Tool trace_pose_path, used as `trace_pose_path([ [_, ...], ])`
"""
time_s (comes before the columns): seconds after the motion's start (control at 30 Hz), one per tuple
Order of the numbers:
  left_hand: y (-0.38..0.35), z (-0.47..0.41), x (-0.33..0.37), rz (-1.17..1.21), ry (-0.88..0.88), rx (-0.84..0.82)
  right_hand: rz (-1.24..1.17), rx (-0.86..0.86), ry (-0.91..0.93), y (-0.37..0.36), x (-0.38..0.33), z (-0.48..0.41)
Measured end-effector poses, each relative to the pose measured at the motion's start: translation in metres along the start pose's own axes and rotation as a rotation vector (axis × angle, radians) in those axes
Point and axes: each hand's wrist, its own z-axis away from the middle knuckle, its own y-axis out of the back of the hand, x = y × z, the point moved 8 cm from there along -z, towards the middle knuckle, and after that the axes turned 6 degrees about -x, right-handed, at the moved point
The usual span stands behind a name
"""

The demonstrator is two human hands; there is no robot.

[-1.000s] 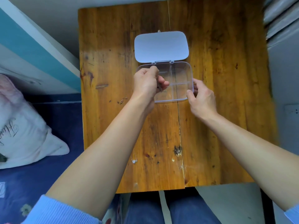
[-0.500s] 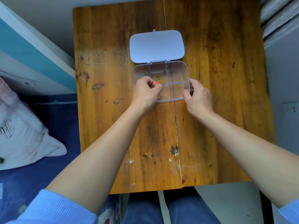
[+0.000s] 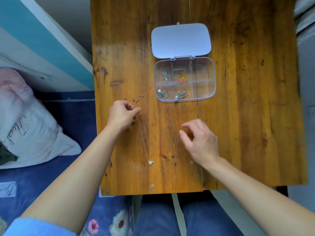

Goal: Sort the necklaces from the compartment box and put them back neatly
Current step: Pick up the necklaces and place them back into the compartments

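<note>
A clear compartment box (image 3: 205,89) lies open on the wooden table (image 3: 247,108), its white lid (image 3: 181,40) folded back. Silver necklaces sit bunched in the far left (image 3: 165,76), near left (image 3: 161,94) and near middle (image 3: 180,95) compartments, and a gold one with a red piece (image 3: 182,77) in the far middle. A thin silver chain (image 3: 144,138) with a small flower pendant (image 3: 150,162) lies stretched out on the table, left of the box. My left hand (image 3: 122,116) pinches this chain near its clasp end. My right hand (image 3: 201,142) hovers open over the table, holding nothing.
A white pillow (image 3: 25,123) lies on a blue floral bedspread (image 3: 51,176) to the left of the table. My legs in jeans (image 3: 170,217) are under the near table edge. A grey wall (image 3: 305,116) stands to the right.
Both hands have left the box and come nearer. My left hand moved left and took hold of the thin chain on the table. My right hand let go of the box's corner.
</note>
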Motion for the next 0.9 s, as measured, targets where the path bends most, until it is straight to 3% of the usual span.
trace_pose_path([
  [0.1,-0.004,-0.007,0.002,-0.062,-0.031,-0.005,0.002,-0.269,0.018,-0.05,-0.019,0.024],
  [0.17,-0.004,-0.012,0.001,-0.104,-0.023,0.022,0.037,-0.328,0.068,-0.07,-0.033,0.037],
  [0.57,0.02,-0.025,-0.008,-0.082,-0.074,0.111,0.128,-0.257,0.153,-0.102,-0.068,0.04],
  [0.9,0.006,-0.041,0.027,-0.442,-0.21,-0.051,0.17,-0.226,0.088,-0.093,-0.056,0.049],
])
